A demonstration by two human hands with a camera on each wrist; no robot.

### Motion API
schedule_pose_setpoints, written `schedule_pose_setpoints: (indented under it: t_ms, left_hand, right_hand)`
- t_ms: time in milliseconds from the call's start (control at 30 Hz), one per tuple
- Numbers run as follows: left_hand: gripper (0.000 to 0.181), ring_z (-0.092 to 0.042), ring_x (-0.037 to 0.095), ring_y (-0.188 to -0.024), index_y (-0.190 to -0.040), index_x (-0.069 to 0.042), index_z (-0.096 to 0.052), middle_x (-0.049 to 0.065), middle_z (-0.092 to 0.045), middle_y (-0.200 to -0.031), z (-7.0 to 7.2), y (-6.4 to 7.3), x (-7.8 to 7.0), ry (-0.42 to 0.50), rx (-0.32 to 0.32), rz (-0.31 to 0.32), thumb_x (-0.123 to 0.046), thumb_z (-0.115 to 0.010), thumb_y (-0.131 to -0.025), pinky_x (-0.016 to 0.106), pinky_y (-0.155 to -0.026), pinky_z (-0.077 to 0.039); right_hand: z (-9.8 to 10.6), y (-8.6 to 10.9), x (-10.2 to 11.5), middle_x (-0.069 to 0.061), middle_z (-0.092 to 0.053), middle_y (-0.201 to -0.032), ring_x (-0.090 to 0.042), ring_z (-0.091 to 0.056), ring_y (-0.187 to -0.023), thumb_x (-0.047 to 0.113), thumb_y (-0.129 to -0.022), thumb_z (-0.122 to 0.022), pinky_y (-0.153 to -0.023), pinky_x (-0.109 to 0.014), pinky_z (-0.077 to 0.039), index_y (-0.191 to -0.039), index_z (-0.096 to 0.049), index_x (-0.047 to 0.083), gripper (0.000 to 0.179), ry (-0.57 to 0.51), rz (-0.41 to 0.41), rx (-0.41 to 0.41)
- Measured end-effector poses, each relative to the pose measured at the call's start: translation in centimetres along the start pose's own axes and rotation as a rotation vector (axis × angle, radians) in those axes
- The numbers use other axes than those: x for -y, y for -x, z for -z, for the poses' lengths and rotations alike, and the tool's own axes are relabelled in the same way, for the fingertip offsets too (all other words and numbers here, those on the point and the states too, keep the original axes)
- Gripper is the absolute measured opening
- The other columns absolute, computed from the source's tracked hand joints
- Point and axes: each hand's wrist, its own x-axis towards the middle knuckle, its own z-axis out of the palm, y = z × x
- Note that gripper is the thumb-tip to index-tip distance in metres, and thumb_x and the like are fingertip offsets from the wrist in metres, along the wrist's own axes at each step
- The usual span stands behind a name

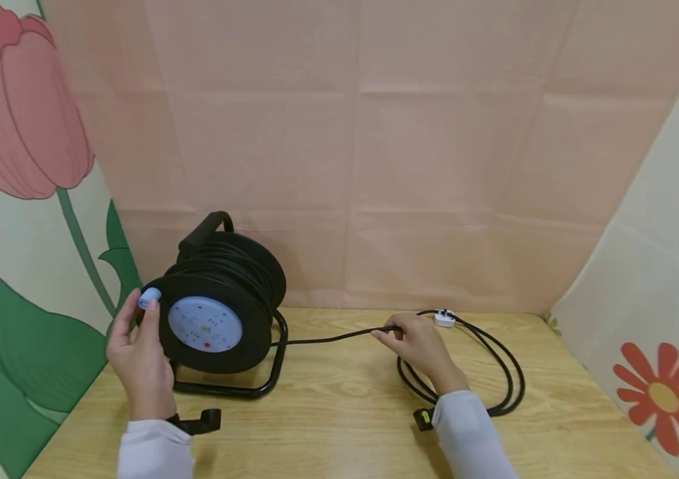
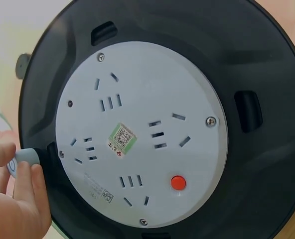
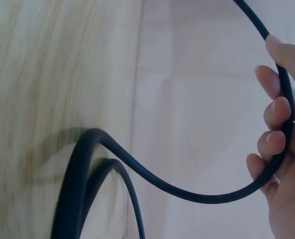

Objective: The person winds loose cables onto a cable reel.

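A black cable reel [image 1: 219,299] stands on its tube frame at the left of the table. Its face carries a round pale socket panel [image 2: 137,169] with several slots and a red button [image 2: 178,182]. My left hand [image 1: 144,356] pinches the light blue crank knob [image 2: 27,160] at the rim of the reel. To the right, my right hand [image 1: 419,342] grips the black cable [image 1: 333,338], which runs from the drum into the fingers. Beyond that hand the cable lies in loose loops [image 1: 515,379] with a white plug [image 1: 444,319] at the back.
The wooden table [image 1: 327,426] ends at a pinkish backdrop [image 1: 435,166] behind. Flower-patterned sheets hang on both sides, with a red flower [image 1: 662,397] at the right. The reel's carrying handle [image 1: 204,233] rises at its top.
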Motion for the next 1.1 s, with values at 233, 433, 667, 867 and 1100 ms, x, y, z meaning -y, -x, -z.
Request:
schedule_pose_setpoints:
  t_ms: [233, 433, 667, 867, 1100]
  left_hand:
    - [0.042, -0.054, 0.021, -0.122, -0.134, -0.008, -0.064, 0.007, -0.053, -0.133, -0.4, 0.3, 0.1, -0.009, 0.033, 0.001, -0.008, -0.071, -0.093, 0.020, -0.099, -0.046]
    - [0.042, -0.055, 0.019, -0.117, -0.135, -0.006, -0.063, 0.008, -0.055, -0.133, -0.9, 0.8, 0.5, -0.064, 0.041, -0.042, -0.007, -0.070, -0.093, 0.019, -0.096, -0.047]
    - [0.035, -0.054, 0.019, -0.115, -0.130, -0.008, -0.067, 0.005, -0.054, -0.127, -1.4, 1.3, 0.8, -0.181, 0.068, -0.160, -0.009, -0.068, -0.095, 0.018, -0.096, -0.047]
    - [0.031, -0.053, 0.018, -0.115, -0.127, -0.008, -0.069, 0.002, -0.052, -0.125, -1.5, 1.7, 0.9, -0.289, 0.101, -0.249, -0.009, -0.066, -0.097, 0.018, -0.098, -0.046]
    - [0.030, -0.054, 0.019, -0.115, -0.127, -0.007, -0.069, 0.001, -0.052, -0.124, -2.0, 2.0, 1.1, -0.335, 0.123, -0.290, -0.009, -0.066, -0.097, 0.020, -0.099, -0.045]
  right_hand:
    - [-0.5, -0.4, 0.6, 0.016, -0.048, -0.064, -0.007, -0.041, -0.054, 0.044, -0.090, -0.075, -0.051, -0.027, -0.037, -0.086, -0.074, 0.024, 0.020, 0.022, 0.024, 0.000]
    - [-0.7, -0.4, 1.0, 0.019, -0.048, -0.064, -0.006, -0.042, -0.057, 0.042, -0.089, -0.076, -0.062, -0.031, -0.038, -0.086, -0.074, 0.024, 0.018, 0.025, 0.078, -0.002]
    - [-1.0, -0.3, 1.3, 0.019, -0.048, -0.069, -0.009, -0.044, -0.063, 0.040, -0.089, -0.077, -0.071, -0.035, -0.035, -0.089, -0.074, 0.025, 0.015, 0.013, 0.106, -0.031]
    - [-1.3, -0.3, 1.2, 0.016, -0.055, -0.080, -0.014, -0.053, -0.075, 0.030, -0.089, -0.078, -0.076, -0.037, -0.041, -0.095, -0.072, 0.024, 0.010, -0.017, 0.128, -0.041]
    - [-1.6, -0.3, 1.4, 0.011, -0.065, -0.093, -0.013, -0.059, -0.085, 0.024, -0.094, -0.073, -0.082, -0.044, -0.045, -0.103, -0.072, 0.020, 0.009, -0.029, 0.144, -0.051]
